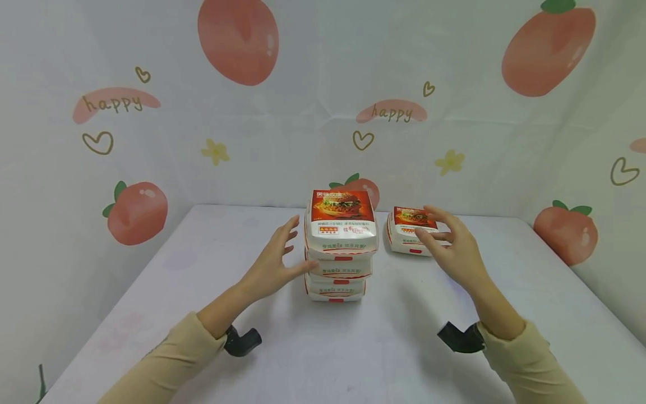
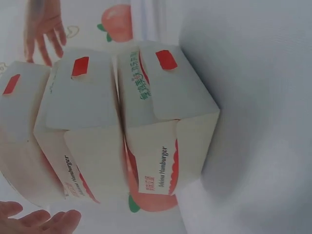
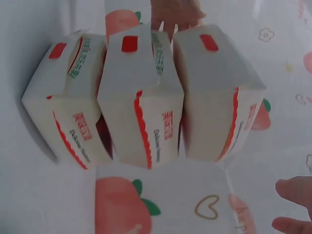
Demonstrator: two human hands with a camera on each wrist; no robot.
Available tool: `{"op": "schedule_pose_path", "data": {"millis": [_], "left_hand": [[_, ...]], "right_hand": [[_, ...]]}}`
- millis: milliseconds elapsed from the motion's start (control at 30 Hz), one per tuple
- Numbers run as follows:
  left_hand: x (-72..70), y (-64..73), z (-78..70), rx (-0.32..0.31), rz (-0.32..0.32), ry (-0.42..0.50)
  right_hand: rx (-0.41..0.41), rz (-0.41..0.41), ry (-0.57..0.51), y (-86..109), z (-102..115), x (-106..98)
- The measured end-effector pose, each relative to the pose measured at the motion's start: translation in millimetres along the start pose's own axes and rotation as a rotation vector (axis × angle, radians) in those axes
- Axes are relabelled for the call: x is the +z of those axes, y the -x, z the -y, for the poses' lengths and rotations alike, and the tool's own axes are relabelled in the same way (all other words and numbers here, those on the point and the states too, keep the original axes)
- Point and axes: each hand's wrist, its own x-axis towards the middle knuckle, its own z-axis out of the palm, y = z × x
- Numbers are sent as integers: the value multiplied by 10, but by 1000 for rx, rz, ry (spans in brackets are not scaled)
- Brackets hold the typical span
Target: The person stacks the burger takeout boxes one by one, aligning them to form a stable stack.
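Three white hamburger boxes stand stacked, the top box point(image 1: 342, 219) showing a burger picture on its red lid. Beneath it sit the middle box point(image 1: 340, 268) and the bottom box point(image 1: 335, 290). My left hand point(image 1: 272, 261) is at the stack's left side, fingers extended and thumb overlapping its front edge; contact cannot be told. In the left wrist view, the left fingers point(image 2: 58, 222) appear beside the upper box. To the right of the stack, my right hand point(image 1: 456, 249) is raised with relaxed fingers, holding nothing, and partly covers a separate hamburger box point(image 1: 404, 238).
A pale cloth covers the table point(image 1: 202, 359). Behind it hangs a white backdrop point(image 1: 292, 129) printed with peaches, hearts and flowers. Dark wrist mounts point(image 1: 243, 342) stick out near both sleeves.
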Motion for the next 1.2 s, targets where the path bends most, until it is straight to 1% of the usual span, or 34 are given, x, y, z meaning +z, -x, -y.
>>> {"op": "schedule_pose_path", "data": {"millis": [167,300,467,567,700,900,1067,1200], "left_hand": [[10,-4,-50,9,-7,-6],[19,-12,-59,7,-6,-12],[26,-19,-55,12,-5,-10],[30,-20,-52,14,-5,-6],[38,-21,-50,18,-5,1],[43,-16,-47,26,-5,6],[43,-14,-42,23,-5,3],[41,-15,-45,18,-1,1]], "right_hand": [[58,-18,38,-74,-203,-46],[97,-28,60,-148,-395,-47],[155,-17,54,-215,-596,-43],[174,-14,48,-244,-713,-35],[210,21,60,-289,-871,-18],[262,130,92,-340,-1097,39],[258,189,97,-378,-1206,102],[250,210,85,-392,-1268,142]]}}
